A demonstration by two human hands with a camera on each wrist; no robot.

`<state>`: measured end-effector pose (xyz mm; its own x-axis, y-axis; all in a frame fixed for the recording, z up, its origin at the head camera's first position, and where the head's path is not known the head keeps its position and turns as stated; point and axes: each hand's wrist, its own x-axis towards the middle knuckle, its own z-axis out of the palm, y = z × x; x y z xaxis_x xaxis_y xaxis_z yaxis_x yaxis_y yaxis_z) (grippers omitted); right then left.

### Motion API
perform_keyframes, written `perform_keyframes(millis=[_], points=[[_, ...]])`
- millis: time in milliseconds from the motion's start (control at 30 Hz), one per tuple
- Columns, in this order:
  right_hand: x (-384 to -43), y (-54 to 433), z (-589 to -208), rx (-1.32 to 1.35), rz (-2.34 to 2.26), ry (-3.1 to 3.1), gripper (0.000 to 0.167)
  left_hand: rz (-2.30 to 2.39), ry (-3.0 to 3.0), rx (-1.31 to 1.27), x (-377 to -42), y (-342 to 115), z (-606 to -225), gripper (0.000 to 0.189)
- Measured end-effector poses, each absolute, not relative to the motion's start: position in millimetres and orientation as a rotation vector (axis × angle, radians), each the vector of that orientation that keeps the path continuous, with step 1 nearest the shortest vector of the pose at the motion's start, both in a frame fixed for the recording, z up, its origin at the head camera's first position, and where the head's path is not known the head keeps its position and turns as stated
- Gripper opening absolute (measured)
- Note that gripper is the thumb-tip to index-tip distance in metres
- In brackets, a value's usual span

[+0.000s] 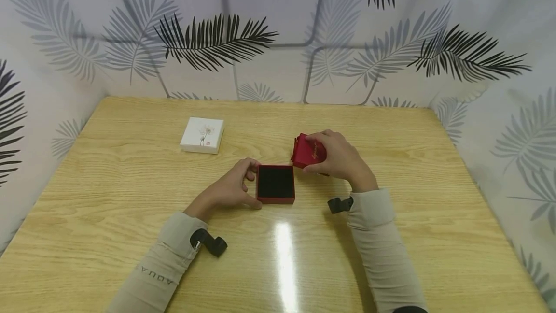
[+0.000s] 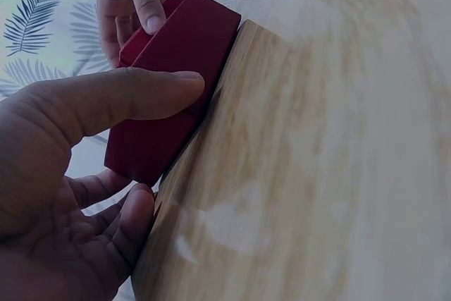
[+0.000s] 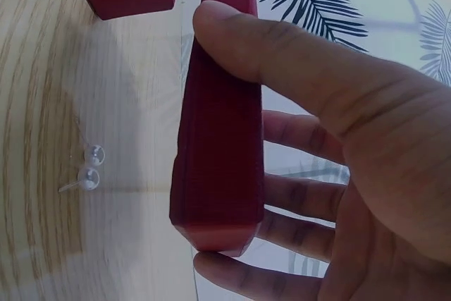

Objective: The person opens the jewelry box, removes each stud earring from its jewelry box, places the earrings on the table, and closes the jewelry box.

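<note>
A small red box base [image 1: 276,201] with a black lining stands uncovered at mid-table. My left hand [image 1: 234,185] holds it at its left side. In the left wrist view the thumb lies along the red side wall [image 2: 169,128], with the other fingers curled near its far end. My right hand [image 1: 340,156] grips the red lid [image 1: 306,151], which has gold lettering and a ribbon, tilted just behind and right of the base. Thumb and fingers span opposite sides of the lid [image 3: 218,132] in the right wrist view.
A white square box [image 1: 202,135] with a flower print sits farther back on the left. Two small shiny beads with thin stems, perhaps earrings [image 3: 89,178], lie on the wooden table [image 1: 108,168] near the lid. A leaf-print curtain [image 1: 278,71] hangs behind the table.
</note>
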<state>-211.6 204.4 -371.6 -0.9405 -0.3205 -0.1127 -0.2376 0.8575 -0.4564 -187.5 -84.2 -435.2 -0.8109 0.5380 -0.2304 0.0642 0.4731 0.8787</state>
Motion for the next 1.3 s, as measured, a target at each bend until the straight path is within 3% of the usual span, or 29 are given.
perform_keyframes(millis=[1300], points=[[-200, 184, -364, -0.551, -0.588, 2.854, 0.080, 1.315, 2.256, 0.507, -187, -84, -434, 0.088]])
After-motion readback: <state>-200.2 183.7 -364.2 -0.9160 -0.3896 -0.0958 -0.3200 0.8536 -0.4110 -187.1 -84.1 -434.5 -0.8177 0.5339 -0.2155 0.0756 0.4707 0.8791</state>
